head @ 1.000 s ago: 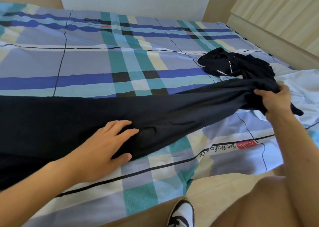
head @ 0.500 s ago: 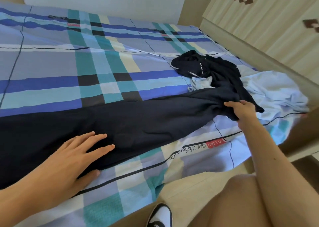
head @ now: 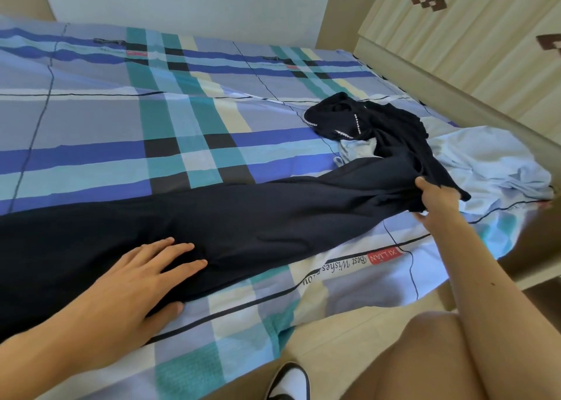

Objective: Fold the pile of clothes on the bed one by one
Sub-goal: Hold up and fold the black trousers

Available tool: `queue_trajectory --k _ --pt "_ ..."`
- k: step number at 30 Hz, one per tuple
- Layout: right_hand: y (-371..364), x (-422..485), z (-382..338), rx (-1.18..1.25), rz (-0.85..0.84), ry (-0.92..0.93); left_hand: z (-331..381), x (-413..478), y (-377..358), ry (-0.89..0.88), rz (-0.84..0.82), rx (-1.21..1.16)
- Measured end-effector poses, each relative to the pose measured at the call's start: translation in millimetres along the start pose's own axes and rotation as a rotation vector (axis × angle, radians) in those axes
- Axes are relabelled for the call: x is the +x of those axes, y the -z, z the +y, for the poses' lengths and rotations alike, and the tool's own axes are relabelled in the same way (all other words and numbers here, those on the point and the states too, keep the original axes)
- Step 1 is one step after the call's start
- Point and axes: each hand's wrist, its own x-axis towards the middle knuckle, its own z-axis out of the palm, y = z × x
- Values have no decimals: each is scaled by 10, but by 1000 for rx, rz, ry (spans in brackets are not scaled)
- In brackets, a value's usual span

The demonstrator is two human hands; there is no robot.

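Head view: the left hand [head: 142,281] lies flat, fingers straight and slightly apart, pressing the navy garment [head: 273,214] stretched across the plaid bed [head: 91,126]. The right hand [head: 437,199], arm outstretched, pinches the navy garment's right end, thumb and fingers clamped on it, just beside the crumpled clothes pile [head: 485,156].

I see a pale wardrobe [head: 470,50] at the right, a white wall [head: 188,1] at the back, and a black-and-white shoe [head: 290,381] on the floor [head: 349,339].
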Motion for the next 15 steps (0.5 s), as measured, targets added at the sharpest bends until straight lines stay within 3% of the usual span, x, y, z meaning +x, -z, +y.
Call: queue_trajectory --k 4,8,11,13,15 --pt "-159 -252 -290 -75 54 378 110 8 83 1 42 1" --pt "-598 -947 -657 -232 -70 854 182 35 284 42 135 -200" --pt "-922 -1785 -721 -357 -464 1109 210 75 508 218 263 -699" --pt "-1041 -2273 -623 -400 -854 1144 125 113 616 402 313 -1143" --pt "-1121 -2463 -480 -394 -1020 1128 -49 119 662 590 322 -1514"
